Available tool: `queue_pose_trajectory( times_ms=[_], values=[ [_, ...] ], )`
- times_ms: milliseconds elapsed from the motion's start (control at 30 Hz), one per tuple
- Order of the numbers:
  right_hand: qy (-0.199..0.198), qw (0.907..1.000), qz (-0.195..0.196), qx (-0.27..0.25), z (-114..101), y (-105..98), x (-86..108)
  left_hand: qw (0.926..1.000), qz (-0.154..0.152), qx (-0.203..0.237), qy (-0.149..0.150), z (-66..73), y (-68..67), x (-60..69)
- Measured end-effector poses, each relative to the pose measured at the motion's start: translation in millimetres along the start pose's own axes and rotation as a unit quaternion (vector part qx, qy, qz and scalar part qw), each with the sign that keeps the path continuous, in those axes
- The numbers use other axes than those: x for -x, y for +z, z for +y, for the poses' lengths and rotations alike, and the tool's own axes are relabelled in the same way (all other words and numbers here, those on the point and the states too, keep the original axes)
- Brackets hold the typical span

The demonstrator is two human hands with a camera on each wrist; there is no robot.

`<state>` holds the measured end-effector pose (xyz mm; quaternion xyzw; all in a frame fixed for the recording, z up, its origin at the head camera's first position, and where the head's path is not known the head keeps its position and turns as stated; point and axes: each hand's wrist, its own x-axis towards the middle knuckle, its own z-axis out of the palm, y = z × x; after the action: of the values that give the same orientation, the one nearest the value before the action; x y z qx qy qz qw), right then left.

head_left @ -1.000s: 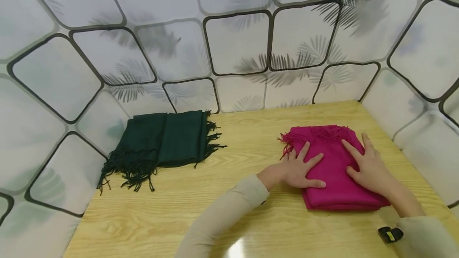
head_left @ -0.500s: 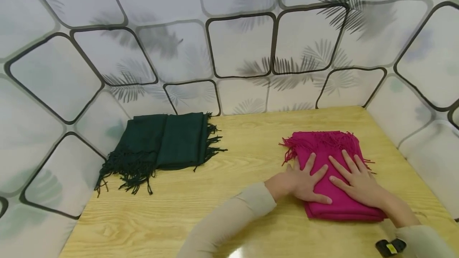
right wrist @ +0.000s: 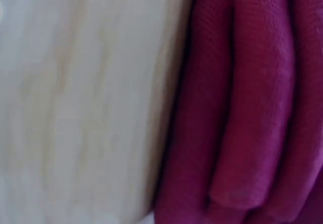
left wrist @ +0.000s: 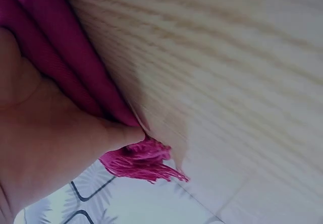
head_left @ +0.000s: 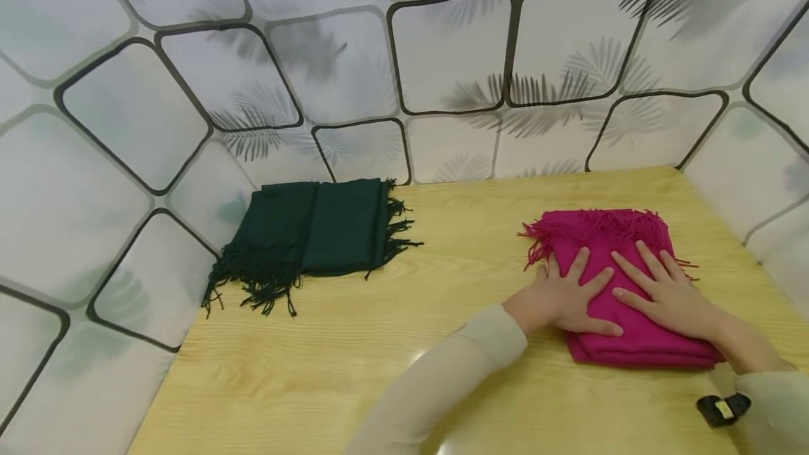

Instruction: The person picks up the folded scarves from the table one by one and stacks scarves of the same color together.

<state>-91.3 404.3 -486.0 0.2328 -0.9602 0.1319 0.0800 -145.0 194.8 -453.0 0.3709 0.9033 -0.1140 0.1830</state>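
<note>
A magenta fringed scarf (head_left: 641,348) lies folded into a flat stack on the right of the table. Both hands rest on top of it with spread, straight fingers. My left hand (head_left: 569,302) lies across its left side, and my right hand (head_left: 673,302) across its right half. In the left wrist view, the left hand (left wrist: 48,128) covers part of the scarf's folded edge (left wrist: 75,57), with fringe (left wrist: 139,163) beyond. Stacked fold layers (right wrist: 252,103) fill the right of the right wrist view; the right hand does not show there.
A dark green fringed scarf (head_left: 344,230) lies folded at the back left of the wooden table (head_left: 303,371). A patterned wall covering (head_left: 451,55) encloses the back and sides. A black device (head_left: 723,409) is at the right sleeve.
My right hand has shifted left from the magenta scarf's right edge onto its top, nearer the left hand. The head view has also shifted; the green scarf lies as before.
</note>
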Motion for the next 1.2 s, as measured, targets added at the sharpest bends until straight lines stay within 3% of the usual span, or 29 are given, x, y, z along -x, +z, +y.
queue_pose_trajectory(
  times_ms=[67, 167, 300, 433, 567, 733, 833, 1000, 1200],
  values=[
    [0.019, 0.9998, -0.004, 0.003, 2.1, -5.5, -4.8, 0.9999, 0.008, 0.001, 0.007, -5.4, -3.2, -3.1],
    [0.098, 0.9946, -0.032, -0.011, -3.6, -14.0, -13.0, 0.9996, 0.006, 0.005, 0.027, -16.0, -4.1, -2.8],
    [0.173, 0.9816, -0.08, 0.005, -19.8, -23.7, -23.8, 0.9977, -0.008, 0.031, 0.06, -35.5, -1.5, 9.8],
    [0.154, 0.9866, -0.055, -0.007, -42.7, -27.8, -38.4, 0.9925, 0.025, 0.068, 0.099, -61.9, -0.5, 29.6],
    [0.096, 0.9932, -0.018, -0.064, -74.7, -28.1, -59.7, 0.9861, 0.096, 0.082, 0.109, -92.4, 5.2, 48.2],
    [0.078, 0.9917, -0.025, -0.1, -114.7, -27.8, -89.9, 0.9748, 0.192, 0.094, 0.064, -134.5, 21.3, 71.9],
    [0.071, 0.9909, -0.035, -0.109, -132.4, -24.0, -107.3, 0.9663, 0.231, 0.108, 0.031, -158.6, 30.0, 89.4],
    [0.057, 0.9877, -0.042, -0.139, -152.8, -17.5, -129.6, 0.9547, 0.262, 0.141, -0.009, -190.2, 36.5, 119.3],
    [0.067, 0.9827, -0.05, -0.165, -169.1, -10.4, -140.3, 0.9388, 0.27, 0.207, -0.056, -216.1, 42.4, 147.0]
  ],
)
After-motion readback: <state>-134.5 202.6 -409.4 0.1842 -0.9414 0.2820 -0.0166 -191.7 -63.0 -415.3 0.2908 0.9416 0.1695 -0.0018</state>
